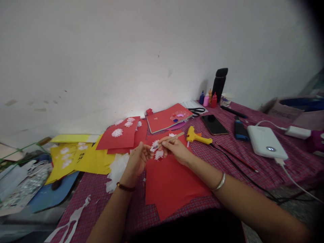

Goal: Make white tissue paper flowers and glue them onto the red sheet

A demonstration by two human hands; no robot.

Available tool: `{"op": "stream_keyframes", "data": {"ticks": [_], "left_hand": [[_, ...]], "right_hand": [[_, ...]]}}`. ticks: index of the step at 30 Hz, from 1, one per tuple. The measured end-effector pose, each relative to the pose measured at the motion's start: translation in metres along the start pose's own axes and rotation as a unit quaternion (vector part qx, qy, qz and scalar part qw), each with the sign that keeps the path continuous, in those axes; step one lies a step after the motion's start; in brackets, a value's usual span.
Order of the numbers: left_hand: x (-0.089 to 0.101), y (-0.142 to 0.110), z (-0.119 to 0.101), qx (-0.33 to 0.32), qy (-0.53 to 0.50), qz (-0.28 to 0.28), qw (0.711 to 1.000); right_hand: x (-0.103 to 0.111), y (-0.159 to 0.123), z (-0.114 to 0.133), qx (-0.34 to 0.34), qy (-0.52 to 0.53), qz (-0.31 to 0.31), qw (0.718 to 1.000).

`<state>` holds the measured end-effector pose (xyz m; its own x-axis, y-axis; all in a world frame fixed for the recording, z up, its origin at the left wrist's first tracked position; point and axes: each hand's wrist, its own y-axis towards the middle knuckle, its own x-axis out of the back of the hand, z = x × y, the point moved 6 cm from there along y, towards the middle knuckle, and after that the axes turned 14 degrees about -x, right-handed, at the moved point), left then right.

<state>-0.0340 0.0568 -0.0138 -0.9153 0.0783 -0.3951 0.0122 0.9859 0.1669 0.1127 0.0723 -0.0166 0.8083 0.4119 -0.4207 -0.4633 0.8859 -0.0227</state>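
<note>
My right hand is closed around a slim, light-brown wooden stick, slanting from upper right down to lower left. Its lower tip meets a small white paper piece at my left fingertips. My left hand is closed, its thumb and fingers pinching that piece. Under both hands lie stacked red paper sheets. A white crumpled-paper flower rests on the top sheet between the hands, and more white bits show behind them. Fingers partly hide the stick's tip.
A yellow glue gun lies right of the red sheets, its black cord trailing right. Farther right are a phone, a red pencil and a white power bank. Red sheets with white flowers and yellow paper lie left.
</note>
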Motion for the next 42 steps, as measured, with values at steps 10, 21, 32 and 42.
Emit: {"op": "stream_keyframes", "data": {"ticks": [10,21,32,42], "left_hand": [[-0.009,-0.005,0.001,-0.031,-0.013,0.042,0.999],[-0.016,-0.008,-0.002,-0.118,0.158,0.060,0.979],[-0.008,-0.005,0.004,-0.021,0.072,0.042,0.996],[-0.015,-0.009,0.003,-0.070,0.187,0.071,0.977]], "right_hand": [[-0.001,0.000,-0.001,0.003,0.004,0.012,1.000],[0.003,-0.001,0.003,0.045,-0.066,-0.059,0.995],[-0.005,-0.004,0.008,0.026,-0.078,-0.006,0.997],[0.001,-0.004,0.005,0.010,-0.052,-0.020,0.998]]}}
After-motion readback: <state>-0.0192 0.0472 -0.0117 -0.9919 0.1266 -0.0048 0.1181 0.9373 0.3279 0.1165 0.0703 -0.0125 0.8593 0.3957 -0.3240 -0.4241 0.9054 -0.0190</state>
